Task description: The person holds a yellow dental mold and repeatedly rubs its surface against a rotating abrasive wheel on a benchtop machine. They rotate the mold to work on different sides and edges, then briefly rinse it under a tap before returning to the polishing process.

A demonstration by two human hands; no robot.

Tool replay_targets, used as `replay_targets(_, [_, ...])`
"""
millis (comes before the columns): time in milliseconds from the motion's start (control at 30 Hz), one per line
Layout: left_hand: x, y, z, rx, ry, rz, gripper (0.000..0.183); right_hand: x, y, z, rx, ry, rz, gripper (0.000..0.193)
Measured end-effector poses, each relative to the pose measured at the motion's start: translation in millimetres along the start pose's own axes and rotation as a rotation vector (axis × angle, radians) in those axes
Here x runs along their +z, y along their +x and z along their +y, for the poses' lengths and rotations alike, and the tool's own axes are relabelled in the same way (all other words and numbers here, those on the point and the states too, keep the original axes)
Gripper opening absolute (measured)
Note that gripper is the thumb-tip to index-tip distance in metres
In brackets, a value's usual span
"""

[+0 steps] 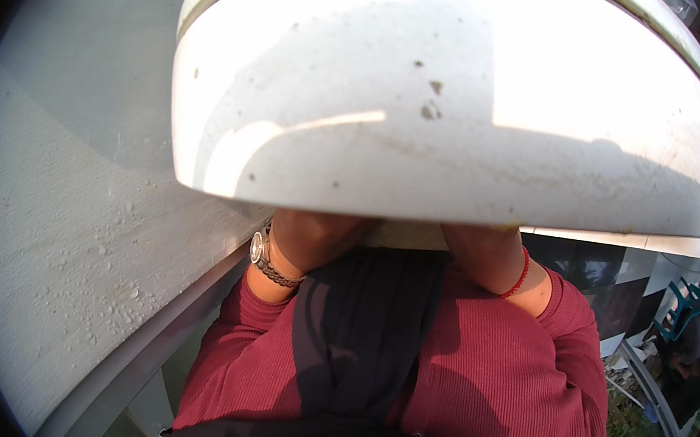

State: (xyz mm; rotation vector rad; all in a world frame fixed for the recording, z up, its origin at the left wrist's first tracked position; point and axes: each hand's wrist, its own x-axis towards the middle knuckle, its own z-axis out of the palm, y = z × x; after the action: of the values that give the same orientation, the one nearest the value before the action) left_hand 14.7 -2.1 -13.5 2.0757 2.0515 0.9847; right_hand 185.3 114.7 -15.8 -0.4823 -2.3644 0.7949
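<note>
Hands point(314, 236) under white dome's point(456, 102) lower edge, wall point(69, 215) close left.

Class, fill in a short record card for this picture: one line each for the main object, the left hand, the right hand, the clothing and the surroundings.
Main object: large white domed cover, speckled with dirt, half in sunlight
Left hand: under the cover's lower edge, fingers hidden; wristwatch
Right hand: under the same edge, fingers hidden; red cord bracelet
Clothing: red ribbed sleeves, dark scarf
Surroundings: white wall at left
</note>
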Motion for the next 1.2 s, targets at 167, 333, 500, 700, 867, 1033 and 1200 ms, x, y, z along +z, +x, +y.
replay_targets(167, [-2.0, 4.6, -0.1, 0.022, -0.032, -0.026, 0.015, -0.5, -1.8, -0.4, -0.037, -0.091, -0.007, 0.023])
replay_targets(333, [-2.2, 7.3, 1.5, 0.021, -0.015, -0.002, 0.014, -2.4, 1.6, -1.9, -0.047, -0.127, -0.014, 0.027])
replay_targets(500, [-2.3, 7.1, 2.3, 0.020, -0.009, 0.002, 0.014, -3.1, 2.1, -2.1, -0.052, -0.120, 0.005, 0.026])
replay_targets(700, [-1.2, 4.4, 2.1, 0.010, 0.000, 0.006, 0.017, -0.6, -2.2, 0.1, -0.032, -0.071, 0.012, 0.019])
replay_targets(867, [-0.5, 2.5, 3.5, -0.008, -0.002, 0.010, 0.020, -3.9, 0.0, -0.1, 0.012, 0.016, -0.007, 0.015])
replay_targets(1033, [-1.2, 2.0, 4.8, -0.009, -0.015, 0.007, 0.018, -4.9, 0.4, -0.5, 0.021, 0.056, 0.013, 0.015])
replay_targets(1200, [-0.2, 0.7, 5.8, -0.028, -0.019, 0.005, 0.017, -7.5, 3.3, -1.3, -0.009, 0.003, -0.007, 0.019])
